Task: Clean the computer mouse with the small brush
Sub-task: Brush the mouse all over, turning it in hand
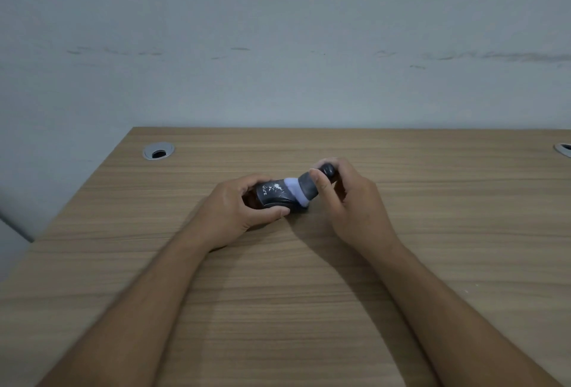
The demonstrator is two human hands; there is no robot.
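Both forearms are cut off by the lower frame edge. On the wood-grain tabletop (309, 278), the left hand (234, 210) cups the dark computer mouse (273, 195), partly hiding it. The right hand (349, 201) pinches the small brush (309, 187), pale bristles touching the mouse. A grommet (158, 150) lies beyond.

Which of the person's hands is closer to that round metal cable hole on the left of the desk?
Left. The left hand holds the mouse below and right of the cable hole; the right hand, with the brush, lies farther right.
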